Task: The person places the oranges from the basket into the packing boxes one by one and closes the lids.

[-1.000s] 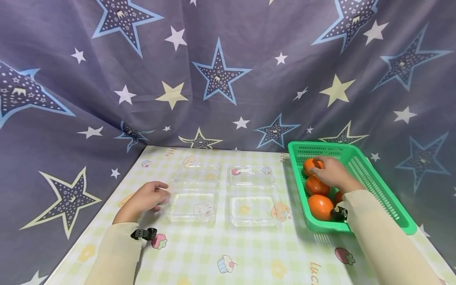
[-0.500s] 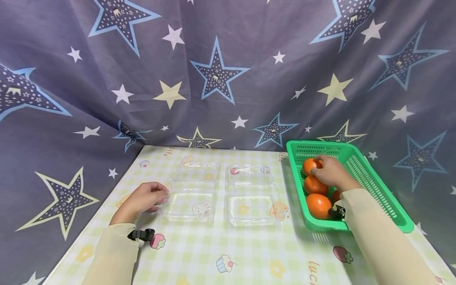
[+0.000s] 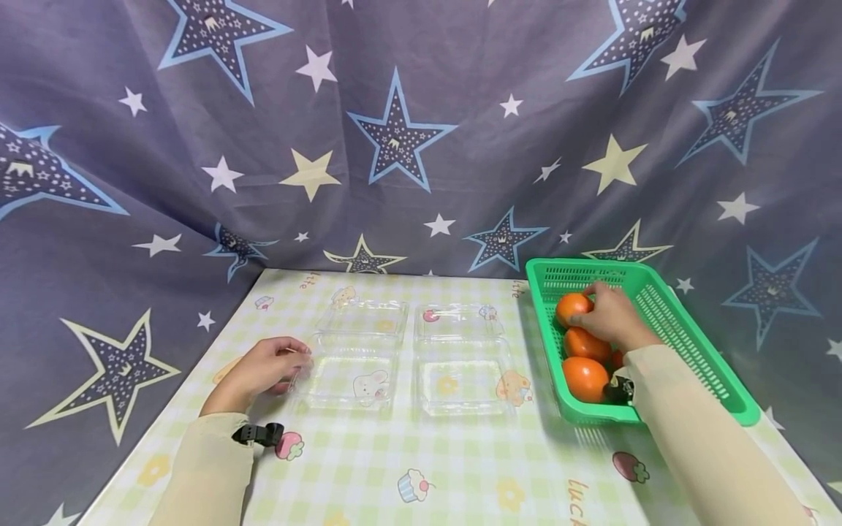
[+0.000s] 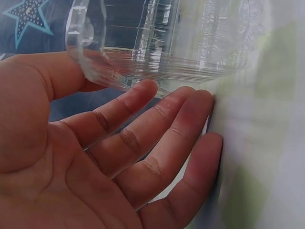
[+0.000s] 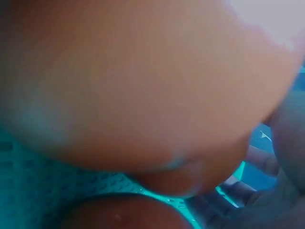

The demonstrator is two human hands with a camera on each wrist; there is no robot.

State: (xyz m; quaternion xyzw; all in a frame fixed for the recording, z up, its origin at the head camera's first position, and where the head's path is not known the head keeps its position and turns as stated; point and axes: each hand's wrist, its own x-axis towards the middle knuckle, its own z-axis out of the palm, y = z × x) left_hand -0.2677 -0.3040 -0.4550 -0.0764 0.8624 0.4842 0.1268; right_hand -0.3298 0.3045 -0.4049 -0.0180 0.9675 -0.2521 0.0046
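Observation:
My right hand [image 3: 612, 316] reaches into the green basket [image 3: 707, 343] and grips the rearmost round orange fruit [image 3: 574, 310], thumb on its near side and fingers at the back. Other smooth orange fruits lie right in front of it, the nearest fruit [image 3: 585, 380] by the basket's front wall. A large blurred fruit [image 5: 143, 86] fills most of the right wrist view. My left hand [image 3: 270, 367] stays beside the left clear plastic box [image 3: 345, 376]. In the left wrist view, loosely bent fingers [image 4: 167, 129] touch the box edge [image 4: 157, 71], and the thumb shows through its wall.
A second clear box [image 3: 463, 376], lid folded back, stands beside the first, between it and the basket. The checked tablecloth [image 3: 368, 467] covers the table. A star-patterned curtain [image 3: 421, 197] hangs directly behind.
The right hand's grip on the rear fruit has tightened, and that fruit now shows a little more beside the thumb. The left hand stays at the box edge. The head view has shifted slightly.

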